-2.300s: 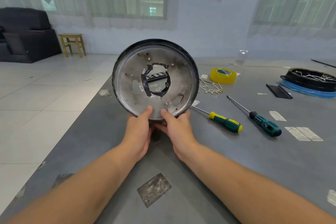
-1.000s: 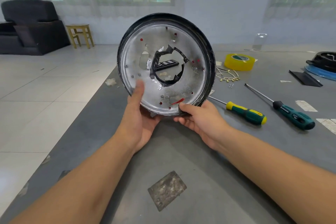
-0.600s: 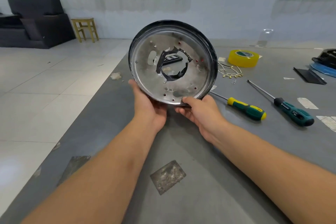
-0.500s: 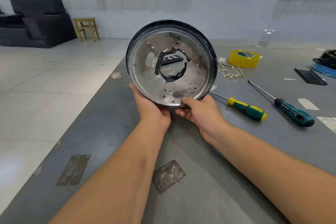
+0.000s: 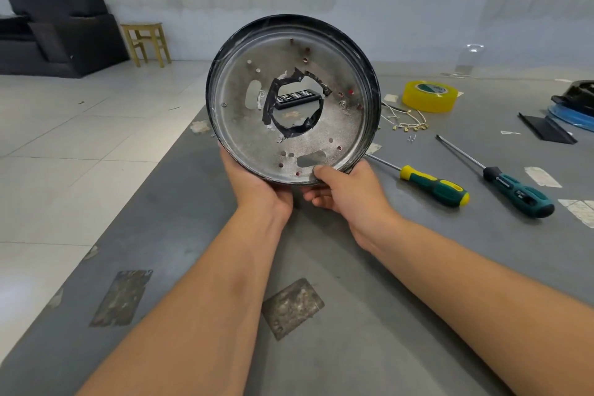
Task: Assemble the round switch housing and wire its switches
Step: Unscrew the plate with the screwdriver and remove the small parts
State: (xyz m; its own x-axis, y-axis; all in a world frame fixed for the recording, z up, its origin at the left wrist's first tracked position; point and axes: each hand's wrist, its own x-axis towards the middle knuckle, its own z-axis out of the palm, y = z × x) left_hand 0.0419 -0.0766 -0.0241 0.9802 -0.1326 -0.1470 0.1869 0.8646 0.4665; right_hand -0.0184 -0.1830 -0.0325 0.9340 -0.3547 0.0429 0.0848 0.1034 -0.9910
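I hold a round metal housing upright above the grey table, its silvery inner face toward me. It has a black rim, several small holes and a central hole edged with black tape. My left hand cups the lower left rim from behind and below. My right hand grips the bottom rim, thumb pressed on the inner face. Through the central hole a black strip of switches shows lying on the table. Thin white wires with brass terminals lie right of the housing.
Two screwdrivers lie to the right: a yellow-green one and a teal one. A roll of yellow tape sits behind them. At the far right are another black round part on a blue ring and a flat black piece.
The housing has turned in my hands, its holes shifting round. My left hand slid from the inner face to beneath the rim; my right thumb stays on the bottom edge.
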